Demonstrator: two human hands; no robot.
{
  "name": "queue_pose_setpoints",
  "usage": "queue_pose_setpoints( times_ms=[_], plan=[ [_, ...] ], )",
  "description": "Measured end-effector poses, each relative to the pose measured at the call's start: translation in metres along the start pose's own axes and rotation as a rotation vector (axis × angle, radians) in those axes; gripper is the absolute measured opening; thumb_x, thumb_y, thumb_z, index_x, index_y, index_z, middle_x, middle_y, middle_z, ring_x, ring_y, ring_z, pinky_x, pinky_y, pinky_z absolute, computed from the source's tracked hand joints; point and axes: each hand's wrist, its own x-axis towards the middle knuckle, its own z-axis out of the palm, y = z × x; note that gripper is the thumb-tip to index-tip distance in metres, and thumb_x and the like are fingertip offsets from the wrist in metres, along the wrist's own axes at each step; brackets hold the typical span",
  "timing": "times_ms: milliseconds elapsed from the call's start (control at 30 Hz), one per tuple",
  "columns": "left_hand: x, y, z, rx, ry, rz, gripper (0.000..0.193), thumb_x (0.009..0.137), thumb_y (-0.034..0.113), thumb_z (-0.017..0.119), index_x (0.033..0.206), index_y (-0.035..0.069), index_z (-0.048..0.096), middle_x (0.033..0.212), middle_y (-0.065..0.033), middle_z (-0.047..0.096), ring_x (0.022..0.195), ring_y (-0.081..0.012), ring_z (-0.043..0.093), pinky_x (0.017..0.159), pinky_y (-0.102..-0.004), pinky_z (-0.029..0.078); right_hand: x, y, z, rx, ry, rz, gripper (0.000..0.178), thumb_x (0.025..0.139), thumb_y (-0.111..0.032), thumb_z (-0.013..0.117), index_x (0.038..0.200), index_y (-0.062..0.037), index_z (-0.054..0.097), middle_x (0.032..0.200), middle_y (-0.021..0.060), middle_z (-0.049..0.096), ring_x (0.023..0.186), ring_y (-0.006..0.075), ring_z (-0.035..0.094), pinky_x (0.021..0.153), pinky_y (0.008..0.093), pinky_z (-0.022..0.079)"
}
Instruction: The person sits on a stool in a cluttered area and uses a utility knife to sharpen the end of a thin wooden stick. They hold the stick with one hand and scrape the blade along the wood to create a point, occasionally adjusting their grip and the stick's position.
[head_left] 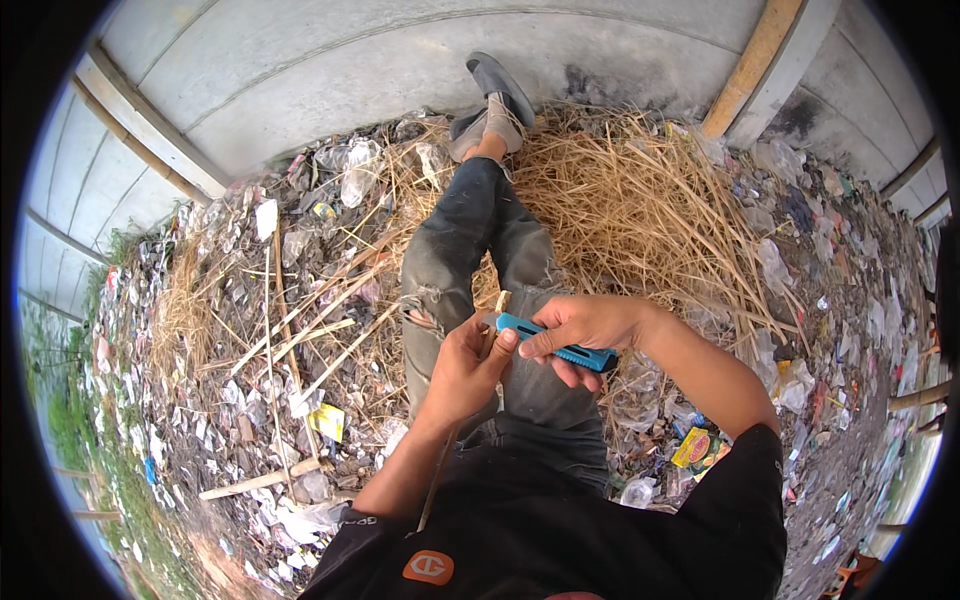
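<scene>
My right hand (570, 335) is wrapped round a blue utility knife (560, 345) with a dark end toward my palm. In my left hand (465, 365), a thin strip of bamboo (437, 485) is pinched; it runs down past my wrist over my dark shirt. The strip's pale upper end (503, 300) pokes out above the fingers, right by the knife's front. Both hands meet above my thighs, the left thumb touching the knife body. How far the blade is out, I cannot make out.
My crossed legs (440, 270) stretch toward a grey concrete wall (400, 60). A heap of straw-like shavings (620, 200) lies right of them. Long bamboo strips (330, 315) and a short thick piece (260, 482) lie at left. Plastic litter (790, 380) covers the ground.
</scene>
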Motion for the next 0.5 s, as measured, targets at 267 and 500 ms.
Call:
queue_pose_setpoints(
  times_ms=[267,500],
  plan=[
    [-0.001,-0.011,-0.003,0.328,0.1,0.006,0.035,0.103,0.034,0.061,0.09,0.001,0.059,0.067,0.0046,0.051,0.062,-0.0039,0.043,0.054,-0.0248,0.036,0.016,0.024,0.005,0.326,-0.022,0.029,0.028,0.094,-0.028,0.073,0.102,-0.0076,0.055,0.066,-0.0042,0.046,0.047,0.0044,0.042,0.04,0.0224,0.032],
    [-0.008,-0.007,0.003,0.263,0.133,0.07,0.028,0.102,0.027,0.061,0.091,0.001,0.06,0.07,0.0042,0.051,0.067,-0.0045,0.042,0.059,-0.0267,0.038,0.021,0.04,0.039,0.397,0.13,-0.093,0.015,0.097,-0.019,0.066,0.105,-0.0153,0.054,0.069,-0.0049,0.044,0.048,0.0033,0.038,0.041,0.0218,0.032]
  ],
)
